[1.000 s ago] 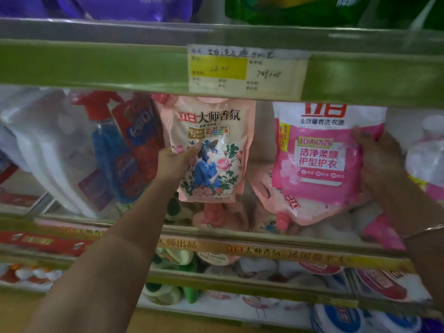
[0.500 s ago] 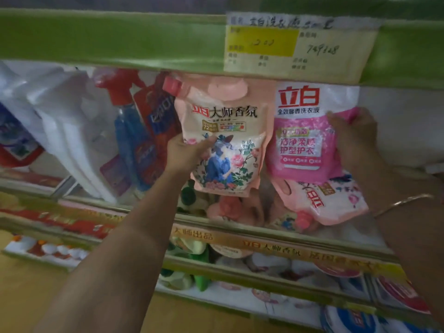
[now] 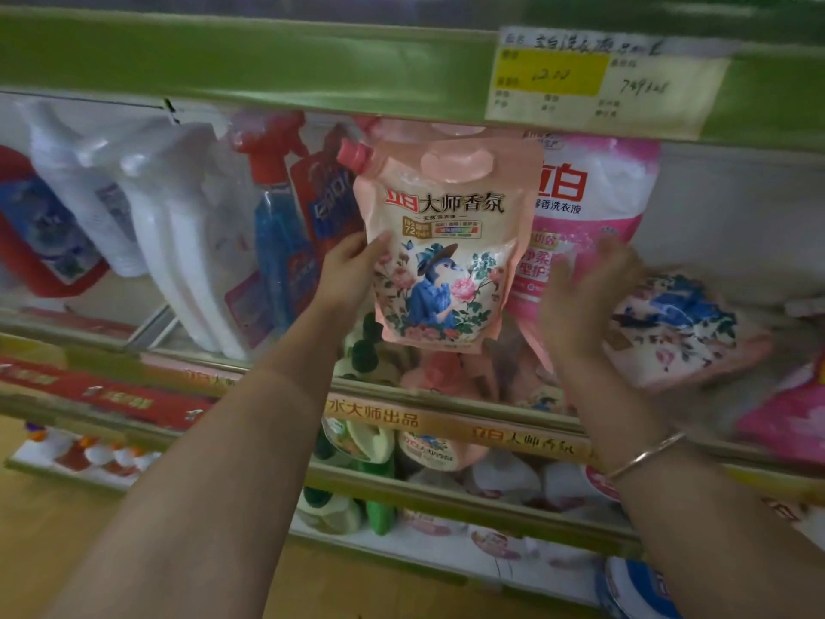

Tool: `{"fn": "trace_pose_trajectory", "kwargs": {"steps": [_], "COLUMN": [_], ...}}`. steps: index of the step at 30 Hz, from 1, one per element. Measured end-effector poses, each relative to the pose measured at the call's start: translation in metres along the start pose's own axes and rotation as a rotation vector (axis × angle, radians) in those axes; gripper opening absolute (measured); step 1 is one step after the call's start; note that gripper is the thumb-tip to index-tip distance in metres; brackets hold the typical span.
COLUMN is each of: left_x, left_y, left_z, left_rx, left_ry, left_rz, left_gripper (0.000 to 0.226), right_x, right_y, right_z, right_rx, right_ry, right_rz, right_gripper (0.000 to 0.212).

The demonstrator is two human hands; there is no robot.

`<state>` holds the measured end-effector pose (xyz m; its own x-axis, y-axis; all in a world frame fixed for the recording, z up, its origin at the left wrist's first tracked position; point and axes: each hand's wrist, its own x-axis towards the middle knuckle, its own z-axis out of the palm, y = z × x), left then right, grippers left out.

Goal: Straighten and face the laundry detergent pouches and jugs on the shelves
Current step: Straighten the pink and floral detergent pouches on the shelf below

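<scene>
Green metal shelving [image 3: 268, 60] fills the view, seen from close by in dim light. A middle shelf is shown crowded with cleaning products, with lower tiers below it and a tan floor [image 3: 67, 551] at the bottom left.

Two bare forearms are raised from the lower edge. The left hand [image 3: 352, 274] is curled round the left edge of a peach plastic stand-up pouch [image 3: 446, 261], thumb on the front, and the pouch is held upright and facing forward, lifted above the middle shelf. The right hand [image 3: 580, 301] is blurred, with its fingers spread and straight, just in front of a pink and white plastic pouch [image 3: 593, 207] standing behind; whether it is touched cannot be told.

Tall white plastic jugs [image 3: 178, 243] are leaned at the left, beside a blue spray bottle with a red trigger [image 3: 277, 234]. A floral peach pouch [image 3: 683, 328] is lain on its side at the right.

On the held pouch a red 立白 logo and 大师香氛 are printed above a figure in blue among roses, and a pink screw cap [image 3: 355, 155] is set at its top corner. On the pink pouch 香洗衣液 can be read. The gold rail strip [image 3: 446, 422] is printed 大师出品 and 立白大师香氛. A yellow and white paper price label [image 3: 602, 78] with blurred handwriting is stuck above. A thin metal bangle [image 3: 647, 457] is worn on the right wrist.
</scene>
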<state>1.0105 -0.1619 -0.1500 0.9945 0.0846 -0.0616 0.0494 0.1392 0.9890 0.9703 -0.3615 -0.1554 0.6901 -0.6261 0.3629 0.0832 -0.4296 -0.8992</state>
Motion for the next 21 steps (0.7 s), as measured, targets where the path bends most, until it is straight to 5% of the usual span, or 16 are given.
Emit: {"fn": "trace_pose_trajectory", "kwargs": {"steps": [4, 9, 14, 21], "left_x": [0.006, 0.011, 0.020, 0.038], "left_y": [-0.011, -0.018, -0.017, -0.006], "left_z": [-0.010, -0.015, -0.012, -0.009], "left_rx": [-0.048, -0.080, 0.024, -0.232], "left_ry": [-0.070, -0.146, -0.156, 0.043], "left_rz": [-0.109, -0.227, -0.127, -0.161], "left_gripper": [0.029, 0.037, 0.017, 0.029], "right_x": [-0.023, -0.008, 0.001, 0.013], "right_y": [0.006, 0.005, 0.002, 0.004], "right_z": [0.027, 0.040, 0.054, 0.064], "right_rx": [0.014, 0.148, 0.274, 0.321], "right_ry": [-0.476, -0.394, -0.297, -0.303], "right_rz": [0.079, 0.147, 0.307, 0.362], "right_gripper": [0.016, 0.027, 0.037, 0.033]}}
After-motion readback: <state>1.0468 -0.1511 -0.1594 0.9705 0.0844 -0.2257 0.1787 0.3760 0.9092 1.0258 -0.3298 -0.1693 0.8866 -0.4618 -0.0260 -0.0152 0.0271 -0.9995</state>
